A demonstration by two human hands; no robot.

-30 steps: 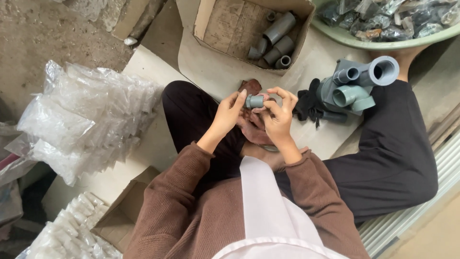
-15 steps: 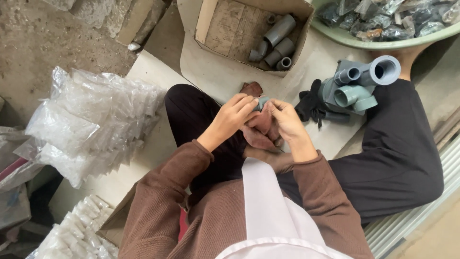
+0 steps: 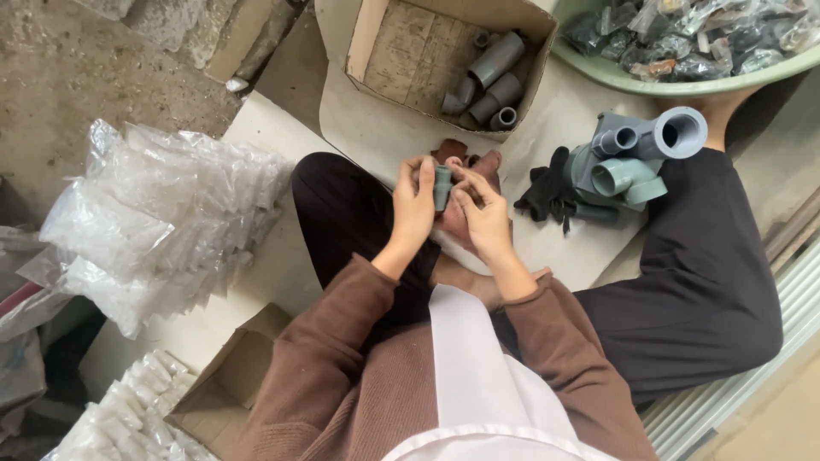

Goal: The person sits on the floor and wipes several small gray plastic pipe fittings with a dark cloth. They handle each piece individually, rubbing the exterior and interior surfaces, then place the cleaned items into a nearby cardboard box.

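Note:
A small grey plastic pipe fitting [image 3: 442,187] stands upright between my two hands, above my crossed legs. My left hand [image 3: 415,207] grips it from the left with thumb and fingers. My right hand [image 3: 480,212] pinches it from the right. Both hands touch the fitting. Just beyond them an open cardboard box [image 3: 382,51] holds several more grey fittings [image 3: 489,83].
A cluster of larger grey pipe joints [image 3: 634,158] lies to the right beside a black glove [image 3: 545,193]. A green basin [image 3: 622,76] of bagged parts sits far right. A pile of clear plastic bags [image 3: 154,215] lies left; another cardboard box [image 3: 227,388] is near left.
The fitting has been turned from lying sideways to standing upright between my fingers. My hands stayed in place over my lap.

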